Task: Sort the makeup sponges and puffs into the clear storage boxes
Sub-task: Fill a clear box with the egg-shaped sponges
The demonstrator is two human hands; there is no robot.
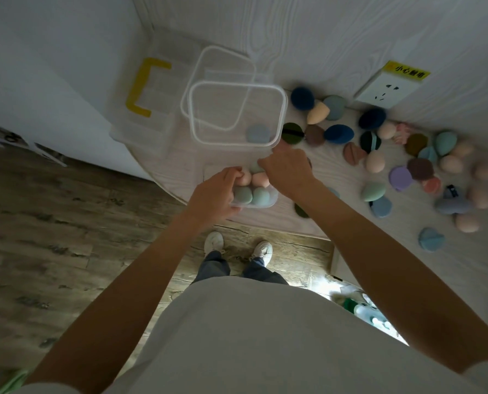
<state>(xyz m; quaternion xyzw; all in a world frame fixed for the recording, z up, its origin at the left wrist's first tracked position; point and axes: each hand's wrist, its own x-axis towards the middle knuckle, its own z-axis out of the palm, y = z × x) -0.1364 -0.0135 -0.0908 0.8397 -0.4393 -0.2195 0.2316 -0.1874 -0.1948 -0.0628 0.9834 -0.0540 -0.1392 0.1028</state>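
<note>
Left hand [214, 191] curls its grip around the near-left corner of the small clear box [254, 191], steadying it on the table [308, 223]. Right hand [286, 169] presses a sponge [255, 166] in at the far side, grip pinched on it. Loose sponges [379, 155] sprawl right of that box, nearest the right hand.

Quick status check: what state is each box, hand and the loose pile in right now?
Small clear box: open, holding pink and green sponges.
Tall clear box: open, one blue puff inside.
Left hand: on the small box's left side.
Right hand: over the small box.
Loose sponges and puffs: unsorted on the table.
</note>
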